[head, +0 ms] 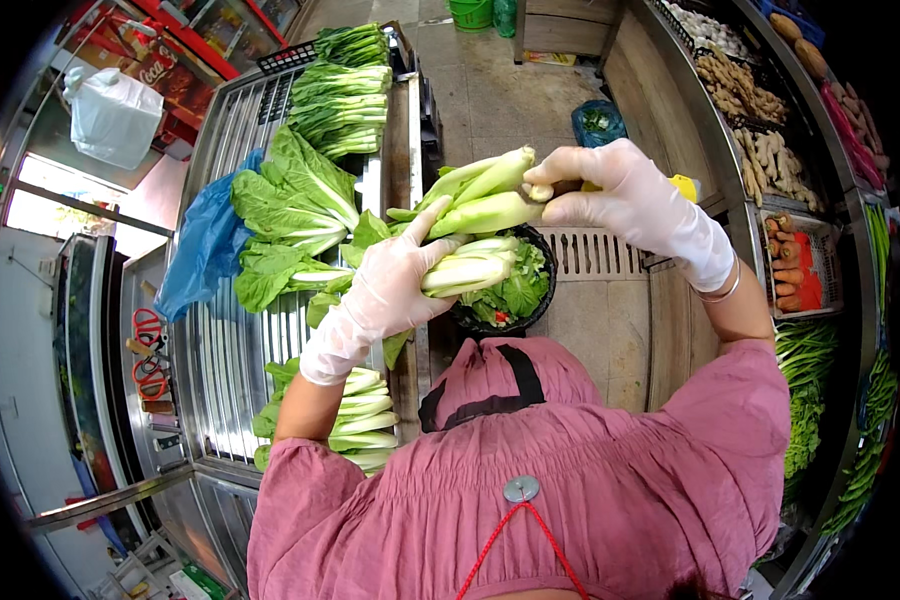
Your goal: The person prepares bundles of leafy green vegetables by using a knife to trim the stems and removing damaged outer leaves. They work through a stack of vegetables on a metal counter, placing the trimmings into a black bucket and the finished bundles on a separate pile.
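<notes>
My left hand (pixel 390 281), in a thin translucent glove, grips pale-stemmed leafy greens (pixel 487 214). Their leaves trail to the left, and their thick stem ends point right. A second pale bunch (pixel 471 271) lies under its fingers, also held in the palm. My right hand (pixel 622 196), gloved too, pinches at the root end of the upper stems with thumb and fingertips; a small pale piece shows between them. Beneath the hands stands a round black-lined bin (pixel 550 279) containing loose leaves (pixel 521 289) and a bit of red.
Left is a slatted metal counter (pixel 217 375) with broad-leaf greens (pixel 300 195), stacked green bundles (pixel 345 105), pale-stemmed bunches (pixel 364 416) and a blue plastic bag (pixel 210 232). Red-handled scissors (pixel 148 326) hang beyond. On the right, shelves hold ginger (pixel 739 86) and carrots (pixel 787 270).
</notes>
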`<action>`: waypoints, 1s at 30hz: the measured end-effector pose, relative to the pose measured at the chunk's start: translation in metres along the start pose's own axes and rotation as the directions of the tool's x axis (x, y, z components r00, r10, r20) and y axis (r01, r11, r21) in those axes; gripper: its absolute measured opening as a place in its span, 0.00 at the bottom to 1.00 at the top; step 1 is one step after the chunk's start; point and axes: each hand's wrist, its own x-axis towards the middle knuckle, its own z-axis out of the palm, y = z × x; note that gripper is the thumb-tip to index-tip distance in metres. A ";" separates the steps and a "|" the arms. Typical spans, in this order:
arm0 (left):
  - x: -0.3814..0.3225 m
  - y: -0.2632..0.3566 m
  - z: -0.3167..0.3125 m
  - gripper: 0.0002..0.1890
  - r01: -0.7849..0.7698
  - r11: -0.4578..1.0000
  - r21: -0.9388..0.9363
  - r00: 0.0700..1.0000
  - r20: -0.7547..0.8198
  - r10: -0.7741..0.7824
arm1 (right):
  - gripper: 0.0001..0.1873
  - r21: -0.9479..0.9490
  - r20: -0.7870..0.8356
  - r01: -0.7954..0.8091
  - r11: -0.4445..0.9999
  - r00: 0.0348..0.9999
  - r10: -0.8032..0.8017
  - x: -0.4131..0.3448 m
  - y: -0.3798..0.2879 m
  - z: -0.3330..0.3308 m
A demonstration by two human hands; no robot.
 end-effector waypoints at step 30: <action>-0.023 -0.011 -0.010 0.31 -0.094 0.946 -0.310 0.994 0.030 0.108 | 0.23 0.688 0.137 -0.156 0.709 0.987 0.084 0.028 -0.006 0.028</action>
